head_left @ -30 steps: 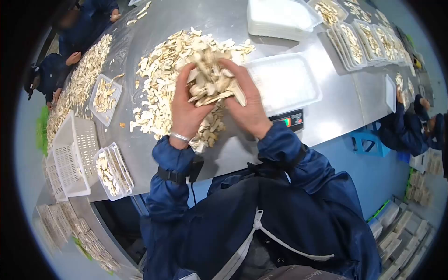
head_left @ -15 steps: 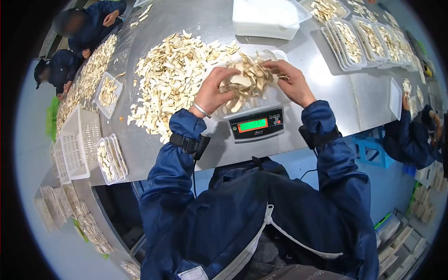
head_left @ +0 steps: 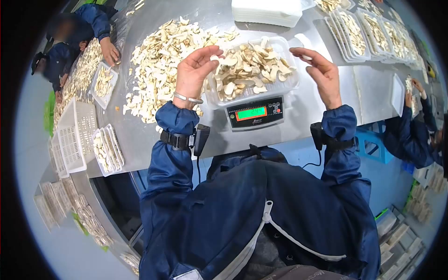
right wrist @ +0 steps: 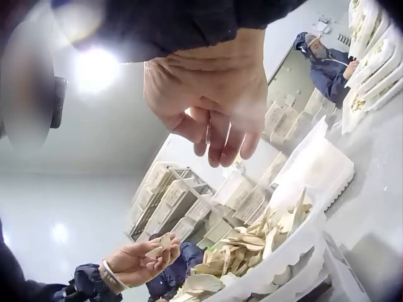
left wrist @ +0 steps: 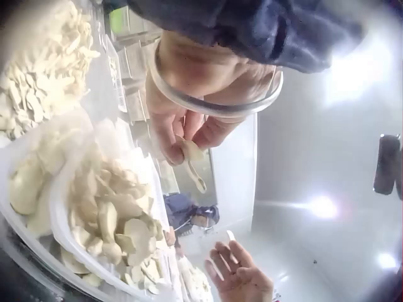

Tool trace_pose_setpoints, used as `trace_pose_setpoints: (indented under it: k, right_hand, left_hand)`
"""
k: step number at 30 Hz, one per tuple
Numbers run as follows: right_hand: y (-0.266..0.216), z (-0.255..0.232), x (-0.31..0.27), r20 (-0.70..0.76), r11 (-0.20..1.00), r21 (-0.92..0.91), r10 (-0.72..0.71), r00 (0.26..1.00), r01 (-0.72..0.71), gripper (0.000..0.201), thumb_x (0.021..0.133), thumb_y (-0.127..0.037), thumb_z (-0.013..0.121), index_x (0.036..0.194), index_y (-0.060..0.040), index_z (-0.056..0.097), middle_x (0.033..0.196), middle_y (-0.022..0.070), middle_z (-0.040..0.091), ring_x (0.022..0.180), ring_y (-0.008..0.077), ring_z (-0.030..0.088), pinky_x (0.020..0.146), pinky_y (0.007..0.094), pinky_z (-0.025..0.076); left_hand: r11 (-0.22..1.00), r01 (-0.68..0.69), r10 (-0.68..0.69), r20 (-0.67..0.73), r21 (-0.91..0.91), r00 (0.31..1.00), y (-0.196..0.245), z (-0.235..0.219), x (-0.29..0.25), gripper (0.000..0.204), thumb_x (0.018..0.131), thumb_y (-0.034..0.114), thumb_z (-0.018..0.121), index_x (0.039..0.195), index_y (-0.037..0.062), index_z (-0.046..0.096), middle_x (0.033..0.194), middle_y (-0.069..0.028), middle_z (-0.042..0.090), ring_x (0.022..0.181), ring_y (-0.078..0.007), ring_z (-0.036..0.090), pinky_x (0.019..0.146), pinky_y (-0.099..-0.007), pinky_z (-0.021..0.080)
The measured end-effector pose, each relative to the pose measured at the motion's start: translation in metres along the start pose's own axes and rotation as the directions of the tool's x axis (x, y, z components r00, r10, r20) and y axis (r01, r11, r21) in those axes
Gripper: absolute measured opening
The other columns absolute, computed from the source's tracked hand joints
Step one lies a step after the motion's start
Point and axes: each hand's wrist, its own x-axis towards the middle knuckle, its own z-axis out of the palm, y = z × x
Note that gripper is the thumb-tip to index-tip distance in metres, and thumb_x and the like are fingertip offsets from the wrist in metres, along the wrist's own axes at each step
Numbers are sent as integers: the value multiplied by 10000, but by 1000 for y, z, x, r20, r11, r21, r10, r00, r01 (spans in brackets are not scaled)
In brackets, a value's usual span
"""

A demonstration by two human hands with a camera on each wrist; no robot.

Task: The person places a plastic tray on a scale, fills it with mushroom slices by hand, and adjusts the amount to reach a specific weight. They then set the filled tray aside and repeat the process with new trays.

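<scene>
A clear plastic tray (head_left: pixel 294 84) heaped with pale mushroom slices (head_left: pixel 249 65) sits on a digital scale (head_left: pixel 255 122) whose green display is lit. To the tray's left my left hand (head_left: pixel 191 77), with a silver bangle at the wrist, is raised; it pinches a thin mushroom slice (left wrist: pixel 196 175) between thumb and fingers, seen in the left wrist view. My right hand (head_left: pixel 323 78) hovers at the tray's right side, its fingers loosely bent and spread from the thumb. A large loose pile of mushroom slices (head_left: pixel 161 63) lies on the steel table, left of the tray.
Stacked white trays (head_left: pixel 267 13) stand behind the scale. Filled trays (head_left: pixel 351 35) are lined up at the back right. At the left are a perforated basket (head_left: pixel 77 135) and slim filled trays (head_left: pixel 108 151). Other people work at both ends of the table.
Both hands carried a bunch of mushroom slices from the pile rightward over the tray and let them fall in. The hands have since parted and the display reading has risen.
</scene>
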Motion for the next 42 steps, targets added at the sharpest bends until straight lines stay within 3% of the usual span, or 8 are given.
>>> trace_pose_setpoints:
  k: [21,27,32,35,36,37,39,42]
  right_hand:
    - [-4,-8,-17,60,980,-197,-1,998,13,460,749,43,402,1149,4,625,1156,110,639,1048,192,593,983,333,423]
    - [-8,-4,-15,75,950,-307,-34,997,56,393,769,12,452,1093,-48,667,1040,73,680,952,157,612,914,295,440]
    - [1,-9,-13,20,928,-361,105,994,-91,379,782,39,460,1105,-20,649,1051,72,660,948,153,604,916,283,421]
    - [8,7,20,149,939,-341,5,989,46,448,790,20,479,1214,-60,600,1105,65,647,976,167,597,926,294,422]
    - [-8,28,31,211,927,-313,-142,967,205,489,798,4,498,1274,-92,555,1143,59,634,996,175,591,916,301,433]
    - [-28,54,45,273,892,-277,-283,920,357,540,807,-12,517,1335,-124,510,1182,53,621,1015,183,584,907,309,445]
    - [-43,87,65,261,795,-201,-520,813,572,612,817,-49,561,1402,-170,430,1225,48,600,1048,194,573,875,307,470]
    - [-38,71,74,132,780,-383,-484,865,495,559,823,-65,581,1366,-140,473,1191,79,616,1025,199,590,840,297,489]
  left_hand:
    - [998,-4,-3,-125,-57,992,26,-12,-60,365,786,-123,568,1141,-47,592,1095,-159,646,1033,-224,618,954,-315,456]
    - [999,-11,5,-162,-33,987,21,-24,-67,361,781,-116,576,1134,-43,598,1087,-151,647,1014,-213,620,929,-308,463]
    - [969,-125,195,-356,211,914,-4,-105,-59,391,810,-43,628,1195,-5,575,1113,-106,640,1014,-187,600,893,-294,453]
    - [801,-55,409,-478,596,778,-4,-119,-51,428,824,42,668,1236,27,551,1131,-90,635,1024,-182,584,878,-310,448]
    - [682,17,499,-482,731,720,-3,-118,-48,439,828,67,678,1245,37,546,1134,-86,634,1027,-179,580,874,-316,448]
    - [689,-104,502,-369,717,782,-18,-122,-46,414,830,122,694,1217,46,568,1135,-77,638,1066,-172,561,878,-329,440]
    - [791,29,187,-287,611,940,-18,-71,-57,227,827,126,698,1045,68,668,1015,-47,681,928,-148,615,782,-290,471]
    - [712,-149,255,-55,686,965,-21,-4,-72,166,787,62,681,952,46,670,837,-56,652,785,-167,612,686,-285,474]
